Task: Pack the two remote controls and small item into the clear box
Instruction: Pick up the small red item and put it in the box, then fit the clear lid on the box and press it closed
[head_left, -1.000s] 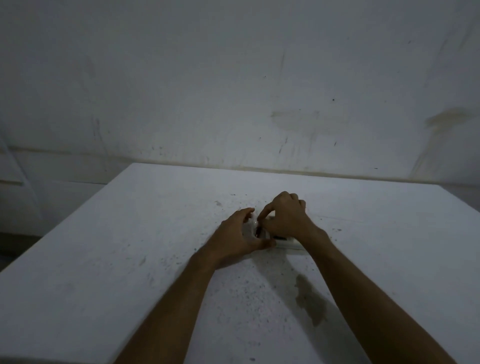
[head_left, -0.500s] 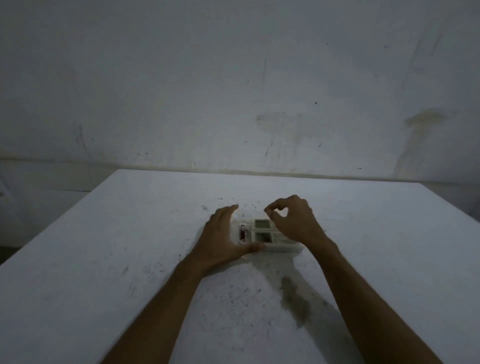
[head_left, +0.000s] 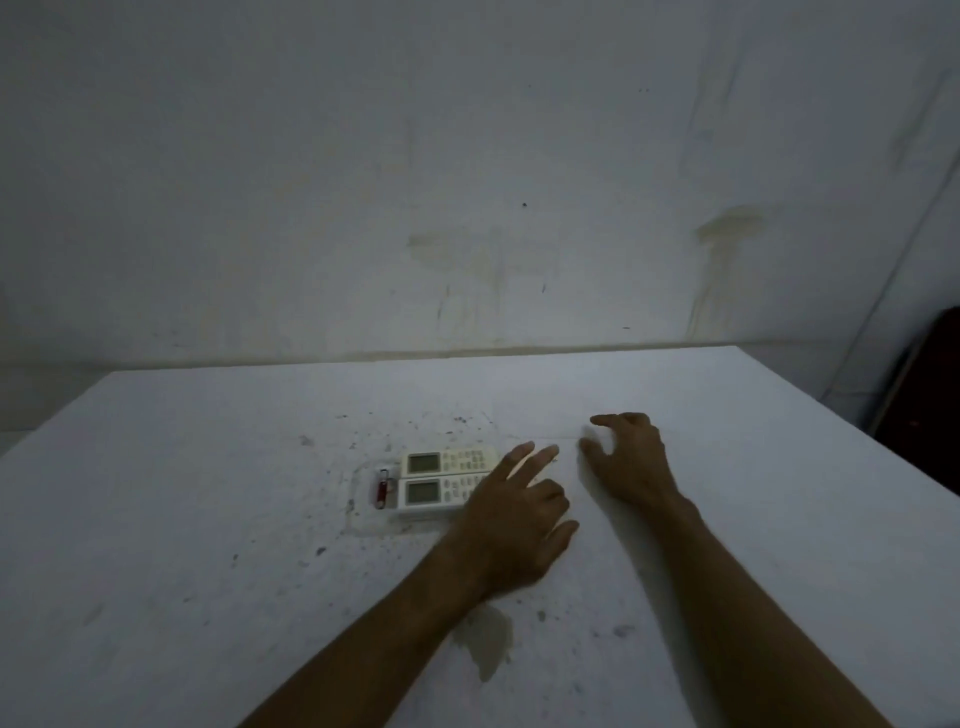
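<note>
Two white remote controls lie side by side, screens to the left: the far remote (head_left: 447, 461) and the near remote (head_left: 434, 492). A small red item (head_left: 382, 488) lies just left of them. All three sit within the faint outline of the clear box (head_left: 357, 514). My left hand (head_left: 514, 514) lies flat with its fingers spread over the remotes' right ends. My right hand (head_left: 631, 462) is further right on the table, fingers curled and apart, holding nothing that I can make out. A faint transparent edge shows near its fingertips.
The white table (head_left: 208, 571) is speckled, with a brownish stain (head_left: 488, 644) near my left forearm. A stained wall (head_left: 467, 208) stands behind the table's far edge. A dark object (head_left: 930, 395) sits beyond the right corner.
Both hands have moved right, away from the box's left part. The remotes and the red item, which the hands covered a second ago, now show. My right hand's pinch has loosened.
</note>
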